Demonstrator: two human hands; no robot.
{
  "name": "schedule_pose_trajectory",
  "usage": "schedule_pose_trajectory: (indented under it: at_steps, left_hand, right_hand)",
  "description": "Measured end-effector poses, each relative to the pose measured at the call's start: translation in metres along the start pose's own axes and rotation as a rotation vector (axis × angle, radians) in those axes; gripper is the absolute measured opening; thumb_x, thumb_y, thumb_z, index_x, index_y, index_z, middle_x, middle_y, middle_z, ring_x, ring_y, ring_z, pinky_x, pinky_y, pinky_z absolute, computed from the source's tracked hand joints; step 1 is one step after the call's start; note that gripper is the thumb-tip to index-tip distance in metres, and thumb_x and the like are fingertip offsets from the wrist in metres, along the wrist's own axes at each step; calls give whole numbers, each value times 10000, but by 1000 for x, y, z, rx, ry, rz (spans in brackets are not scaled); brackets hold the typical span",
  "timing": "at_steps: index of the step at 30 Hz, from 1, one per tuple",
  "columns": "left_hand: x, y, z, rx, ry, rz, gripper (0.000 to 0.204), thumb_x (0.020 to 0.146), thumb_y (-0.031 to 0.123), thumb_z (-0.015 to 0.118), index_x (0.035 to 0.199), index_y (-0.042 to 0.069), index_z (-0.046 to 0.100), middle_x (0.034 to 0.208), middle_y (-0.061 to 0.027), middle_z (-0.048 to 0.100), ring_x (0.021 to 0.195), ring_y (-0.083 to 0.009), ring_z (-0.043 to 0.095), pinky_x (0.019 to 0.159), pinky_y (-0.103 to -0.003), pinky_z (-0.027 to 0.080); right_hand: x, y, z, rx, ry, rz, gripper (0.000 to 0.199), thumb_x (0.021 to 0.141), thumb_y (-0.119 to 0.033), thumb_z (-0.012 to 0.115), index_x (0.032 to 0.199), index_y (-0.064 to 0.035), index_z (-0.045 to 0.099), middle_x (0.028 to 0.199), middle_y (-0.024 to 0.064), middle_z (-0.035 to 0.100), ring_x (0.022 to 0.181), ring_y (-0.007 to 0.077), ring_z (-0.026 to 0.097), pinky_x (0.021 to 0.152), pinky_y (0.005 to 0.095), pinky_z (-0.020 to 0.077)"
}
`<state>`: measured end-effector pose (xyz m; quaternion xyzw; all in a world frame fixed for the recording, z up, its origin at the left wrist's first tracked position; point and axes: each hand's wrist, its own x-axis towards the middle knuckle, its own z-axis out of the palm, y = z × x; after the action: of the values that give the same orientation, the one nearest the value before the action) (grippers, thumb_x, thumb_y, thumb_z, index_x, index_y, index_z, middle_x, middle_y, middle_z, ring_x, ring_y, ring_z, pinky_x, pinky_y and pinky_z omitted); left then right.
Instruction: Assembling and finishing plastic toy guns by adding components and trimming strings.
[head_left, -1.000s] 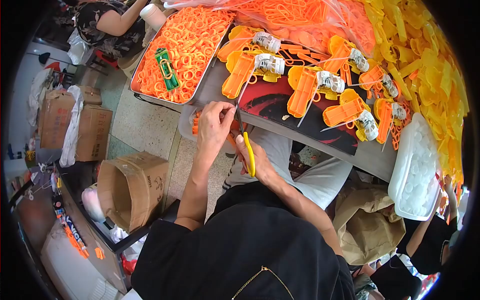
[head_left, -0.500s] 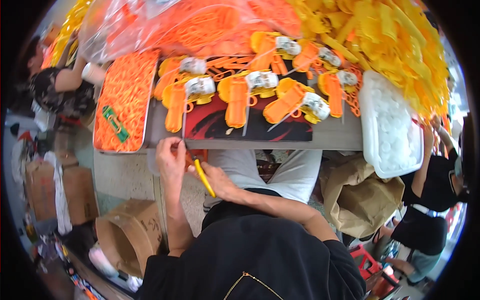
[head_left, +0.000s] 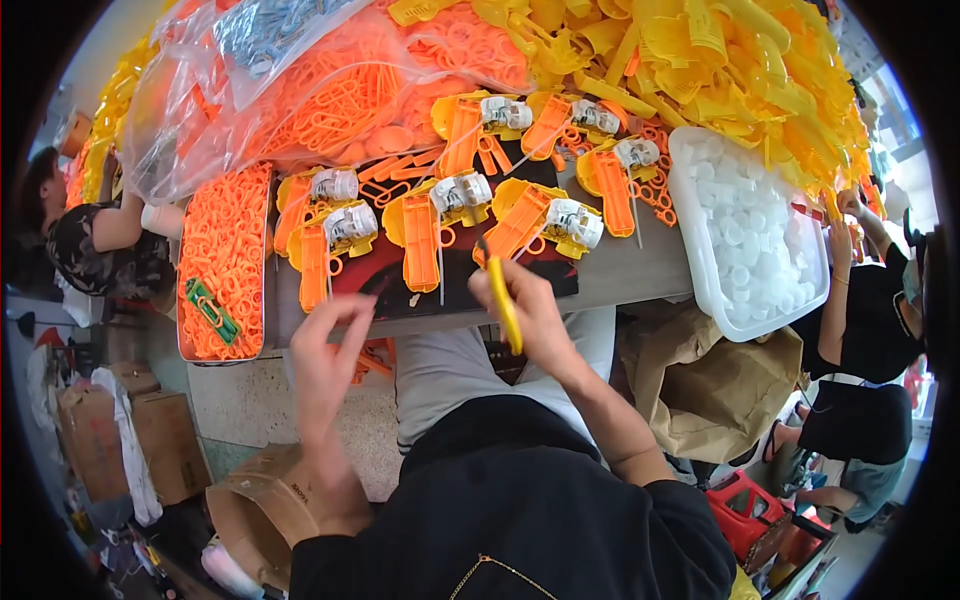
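The person sits at the near edge of the bench (head_left: pixel 640 275) with both hands raised just in front of it. The right hand (head_left: pixel 535 315) has its fingers closed around a yellow-handled tool (head_left: pixel 503 300), a slim screwdriver or pick by the look of it, its tip pointing up toward the bench edge. The left hand (head_left: pixel 325 350) is blurred; its fingers are loosely spread, and I cannot tell whether they pinch anything small.

Across the middle of the bench lie the toy bodies (head_left: pixel 420 235), orange and yellow gun-shaped shells, seven or so in two loose rows, each with a grey-white mechanism (head_left: pixel 460 190) sitting at its upper end. They appear open-faced, so I'd judge them partly assembled, with fitting or closing left to do on all of them; none is in hand now.

At the left end sits a metal tray (head_left: pixel 262 300) full of orange rings, with a green piece (head_left: pixel 212 310) lying on top. At the right end a white tub (head_left: pixel 700 280) holds round white caps. Along the far edge are bags of orange parts (head_left: pixel 330 90) and a heap of yellow mouldings (head_left: pixel 720 70), so plenty of stock remains. Other people work at both ends.
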<state>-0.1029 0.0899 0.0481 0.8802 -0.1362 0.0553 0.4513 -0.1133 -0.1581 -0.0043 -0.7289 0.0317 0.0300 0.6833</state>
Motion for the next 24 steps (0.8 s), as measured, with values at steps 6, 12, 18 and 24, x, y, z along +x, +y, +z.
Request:
schedule_pose_trajectory:
  at_steps: [6, 12, 18, 24]
  left_hand:
    - [148, 17, 140, 256, 66, 491, 256, 821, 185, 776, 1026, 56, 694, 937, -74, 710, 952, -254, 628, 880, -404, 426]
    - [197, 3, 190, 544, -164, 327, 296, 798, 217, 784, 1026, 99, 639, 877, -41, 735, 1006, -271, 613, 846, -427, 373]
    - [189, 8, 184, 199, -178, 292, 165, 826, 218, 751, 878, 63, 733, 777, -68, 744, 733, -216, 697, 725, -358, 514]
    - [177, 19, 187, 182, -195, 248, 121, 834, 224, 718, 872, 116, 757, 817, -17, 746, 884, -223, 622, 861, -388, 352]
  right_hand:
    - [-1, -4, -15, 509, 96, 238, 606, 1043, -603, 361, 842, -63, 548, 623, 34, 508, 479, 134, 520, 465, 260, 448]
    - [8, -3, -40, 615, 98, 305, 652, 987, -686, 414, 856, -66, 569, 639, 36, 520, 512, 153, 552, 504, 307, 522]
    - [23, -1, -47, 666, 120, 446, 670, 928, -724, 507, 886, -61, 601, 692, 36, 537, 536, 151, 546, 540, 341, 560]
    - [30, 7, -40, 681, 109, 426, 673, 926, -724, 512, 888, -58, 604, 693, 39, 534, 552, 151, 552, 541, 345, 563]
